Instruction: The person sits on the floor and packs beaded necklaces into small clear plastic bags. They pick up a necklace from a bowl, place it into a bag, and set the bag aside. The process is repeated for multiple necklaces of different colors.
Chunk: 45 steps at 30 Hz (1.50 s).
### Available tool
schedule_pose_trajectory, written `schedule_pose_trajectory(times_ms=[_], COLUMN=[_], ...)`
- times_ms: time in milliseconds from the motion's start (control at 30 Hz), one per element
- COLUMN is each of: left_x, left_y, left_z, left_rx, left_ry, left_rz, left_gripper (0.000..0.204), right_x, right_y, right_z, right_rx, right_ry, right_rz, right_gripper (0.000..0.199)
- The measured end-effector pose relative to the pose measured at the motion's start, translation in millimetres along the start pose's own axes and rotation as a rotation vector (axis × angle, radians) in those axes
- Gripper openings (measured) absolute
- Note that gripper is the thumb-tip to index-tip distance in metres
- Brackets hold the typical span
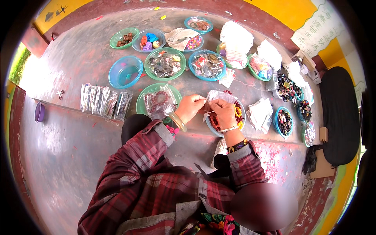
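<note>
My left hand [190, 107] and my right hand [223, 112] meet in front of me, the fingers of each pinched together. What they pinch is too small to make out; a small whitish piece shows below the fingertips. Under my right hand stands a light blue bowl [242, 124] of red, dark and yellow bead strings [238, 112]. Clear plastic bags [219, 95] lie at its far side, just behind the fingers. Left of it, near my left wrist, a green bowl [140, 102] holds dark red beads [158, 101] in clear bags.
Farther back stand several bowls of small bagged goods, such as a green bowl [182, 72] and a blue bowl [192, 68]. Packed clear sleeves [103, 101] lie at left along the ledge edge. White packets [260, 114] and a blue bowl of dark pieces [276, 121] sit right.
</note>
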State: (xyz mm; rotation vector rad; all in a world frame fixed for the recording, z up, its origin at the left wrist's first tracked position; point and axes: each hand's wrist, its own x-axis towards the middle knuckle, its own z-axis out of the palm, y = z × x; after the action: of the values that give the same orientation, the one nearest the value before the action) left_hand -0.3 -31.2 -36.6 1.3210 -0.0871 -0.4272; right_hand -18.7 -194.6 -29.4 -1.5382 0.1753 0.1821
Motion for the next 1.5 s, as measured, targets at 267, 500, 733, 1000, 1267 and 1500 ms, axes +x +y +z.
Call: schedule_pose_trajectory(times_ms=[267,500,733,1000,1267,1500], left_x=[13.2,6.2,9.3,0.3,3.0,6.7], left_y=[-9.9,-1.5,-6.5,13.5,3.9,-3.1], left_z=[-6.6,6.0,-4.6,0.3,-1.4,-7.5], left_rx=[-0.161,0.602,0.813,1.087,1.156,1.099], left_ry=[0.045,0.151,0.309,0.131,0.088,0.071], left_rz=[-0.039,0.261,0.602,0.784,0.817,0.783], left_gripper=[0.015,0.029,0.027,0.04,0.032,0.02], right_x=[4.6,-4.7,-4.3,1.0,-3.0,-7.0], right_y=[-17.3,-17.7,-19.4,-28.8,-22.0,-28.4], right_z=[-13.9,7.1,2.2,-9.3,-8.9,-14.8], right_rx=[-0.674,-1.024,-1.162,-1.231,-1.203,-1.262], right_ry=[0.292,0.297,0.335,0.356,0.099,0.242], right_rz=[-0.412,-0.67,-0.665,-0.373,-0.547,-0.559], right_gripper=[0.009,0.01,0.01,0.011,0.014,0.011])
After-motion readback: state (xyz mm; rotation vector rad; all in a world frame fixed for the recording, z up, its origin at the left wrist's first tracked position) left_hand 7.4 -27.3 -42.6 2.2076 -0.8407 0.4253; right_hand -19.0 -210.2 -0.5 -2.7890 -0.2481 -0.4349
